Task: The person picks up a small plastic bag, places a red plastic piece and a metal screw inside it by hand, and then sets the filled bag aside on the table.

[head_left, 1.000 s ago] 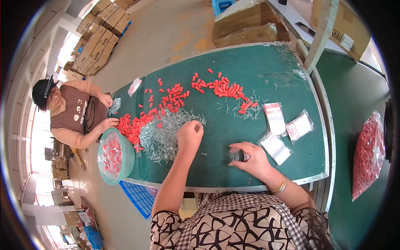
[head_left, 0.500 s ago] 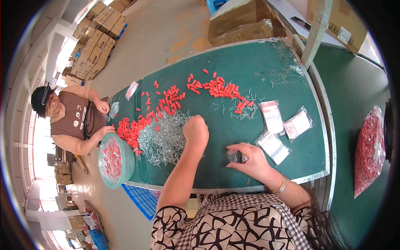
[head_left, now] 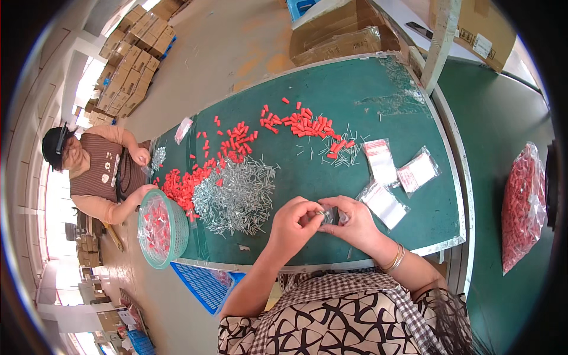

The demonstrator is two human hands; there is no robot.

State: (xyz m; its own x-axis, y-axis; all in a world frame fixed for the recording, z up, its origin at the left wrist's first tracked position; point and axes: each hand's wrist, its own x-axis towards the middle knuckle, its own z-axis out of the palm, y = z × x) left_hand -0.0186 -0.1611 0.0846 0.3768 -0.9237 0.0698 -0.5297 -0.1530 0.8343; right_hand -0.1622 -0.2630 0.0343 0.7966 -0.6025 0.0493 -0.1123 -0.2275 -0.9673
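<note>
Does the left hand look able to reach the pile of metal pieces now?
Probably yes: the pile of metal pieces lies close to the left hand, with only bare green tabletop between.

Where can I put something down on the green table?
Try the bare green table between the silver pile and the plastic packets, beyond the left hand and right hand. Another free patch lies between the middle red pieces and the table's far edge. The left side is crowded: more red pieces touch the silver pile.
</note>
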